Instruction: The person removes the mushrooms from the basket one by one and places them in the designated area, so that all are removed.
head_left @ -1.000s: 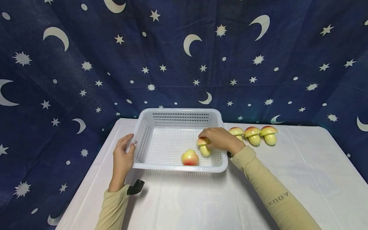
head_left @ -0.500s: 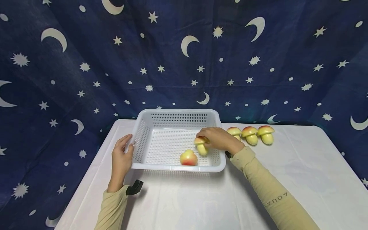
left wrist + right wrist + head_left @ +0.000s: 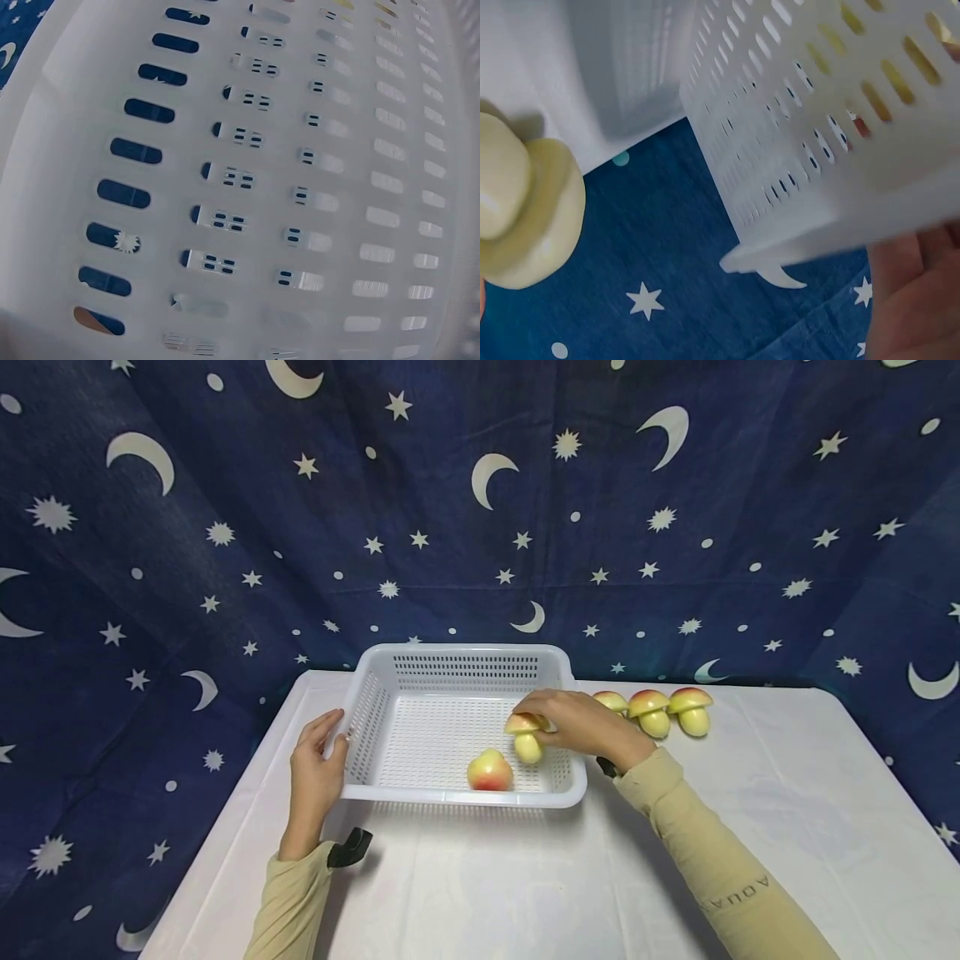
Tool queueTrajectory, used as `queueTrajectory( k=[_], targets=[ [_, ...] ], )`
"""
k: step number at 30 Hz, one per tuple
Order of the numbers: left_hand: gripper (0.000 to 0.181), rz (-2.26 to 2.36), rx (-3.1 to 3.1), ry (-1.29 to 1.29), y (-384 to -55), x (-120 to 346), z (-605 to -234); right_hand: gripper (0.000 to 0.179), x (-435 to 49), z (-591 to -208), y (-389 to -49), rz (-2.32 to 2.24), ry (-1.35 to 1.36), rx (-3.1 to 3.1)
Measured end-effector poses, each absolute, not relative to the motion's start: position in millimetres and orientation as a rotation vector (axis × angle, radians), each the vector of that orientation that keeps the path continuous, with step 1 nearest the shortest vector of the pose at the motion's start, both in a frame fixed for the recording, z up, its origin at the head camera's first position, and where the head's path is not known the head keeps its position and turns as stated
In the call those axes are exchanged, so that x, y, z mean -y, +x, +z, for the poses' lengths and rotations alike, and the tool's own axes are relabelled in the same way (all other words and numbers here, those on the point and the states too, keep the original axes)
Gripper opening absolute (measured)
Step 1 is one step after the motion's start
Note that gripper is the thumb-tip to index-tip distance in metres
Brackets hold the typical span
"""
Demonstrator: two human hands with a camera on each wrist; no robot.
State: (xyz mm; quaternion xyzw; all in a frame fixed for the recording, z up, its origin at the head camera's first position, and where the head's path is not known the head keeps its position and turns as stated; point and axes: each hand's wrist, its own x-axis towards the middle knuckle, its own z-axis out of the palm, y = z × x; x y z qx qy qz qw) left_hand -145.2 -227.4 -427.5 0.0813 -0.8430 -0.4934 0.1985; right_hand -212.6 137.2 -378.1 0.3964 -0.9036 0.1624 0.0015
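Observation:
My right hand (image 3: 573, 722) reaches over the right wall of a white plastic basket (image 3: 465, 797). Its fingers and thumb are around the red-and-yellow cap of a mushroom-shaped piece (image 3: 528, 750), which stands stem down inside. Left of that piece, a second yellow piece with a red blush (image 3: 490, 770) lies near the basket's front wall. My left hand (image 3: 315, 777) rests against the left side of the basket, fingers extended and thumb apart. The left wrist view is filled by the slotted basket wall (image 3: 277, 180); no fingers show there. Part of my right hand (image 3: 919, 300) appears in the right wrist view.
Right of the basket, several more mushroom pieces (image 3: 692, 713) stand in a row on the white-covered table (image 3: 750, 793); my right hand partly covers the nearest. A dark blue curtain (image 3: 450, 485) with moons and stars hangs behind the table.
My right forearm has shifted slightly right, and more of the mushroom's cap shows between finger and thumb. The left hand stays at the basket; the whole view has shifted slightly.

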Motion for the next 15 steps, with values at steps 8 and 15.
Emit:
queueTrajectory(
  k=[8, 15],
  targets=[
    [0.042, -1.378, 2.361, 0.234, -144.4, 226.9, -426.2, 0.031, -145.0, -372.8, -207.8, 0.561, 1.261, 2.74],
    [0.042, -1.384, 2.359, 0.242, -143.8, 226.4, -425.5, 0.036, -155.2, -365.9, -201.7, 0.558, 1.206, 2.751]
  ],
)
